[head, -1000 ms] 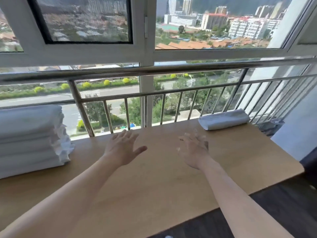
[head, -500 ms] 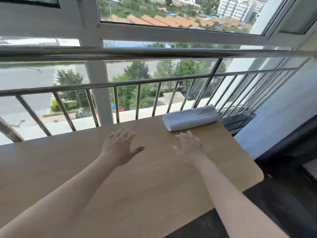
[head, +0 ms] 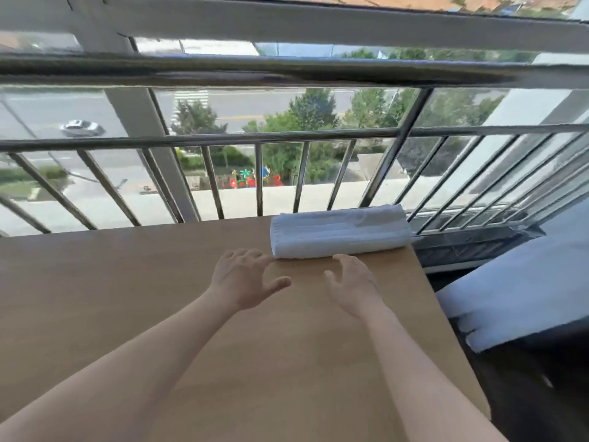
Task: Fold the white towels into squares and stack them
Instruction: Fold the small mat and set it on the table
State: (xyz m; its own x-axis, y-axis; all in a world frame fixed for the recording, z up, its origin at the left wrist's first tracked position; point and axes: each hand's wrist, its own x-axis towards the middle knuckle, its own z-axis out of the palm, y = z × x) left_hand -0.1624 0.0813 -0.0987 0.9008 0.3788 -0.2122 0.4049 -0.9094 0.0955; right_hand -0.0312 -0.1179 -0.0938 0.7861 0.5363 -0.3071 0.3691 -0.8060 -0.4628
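Towel (head: 339, 231), white, folded into a long thick bundle, lies flat at the far right corner of the table (head: 95, 282). Its long side runs along the table's far edge and its right end reaches about the right edge. It sits just in front of the railing (head: 287, 138).

Left hand (head: 243, 282) is palm down over the table, fingers spread and a little bent, thumb stuck out to the right. Its fingertips are right at the towel's near left corner; contact cannot be told. It grasps nothing, grip released.

Right hand (head: 353, 285) is just beside the left, turned partly on edge, fingers loose and pointing at the towel. Its fingertips are at the towel's near long edge, about mid-length; touching or not cannot be told. It also holds nothing and is relaxed. Both forearms are bare and reach in from the bottom of the view.

Table is tan wood. Railing is metal with slanted bars, a white window frame (head: 318, 23) above it. Street, trees and a car (head: 81, 128) show through the glass. A pale padded surface (head: 510, 291) lies right of the table and lower; what it is cannot be told.
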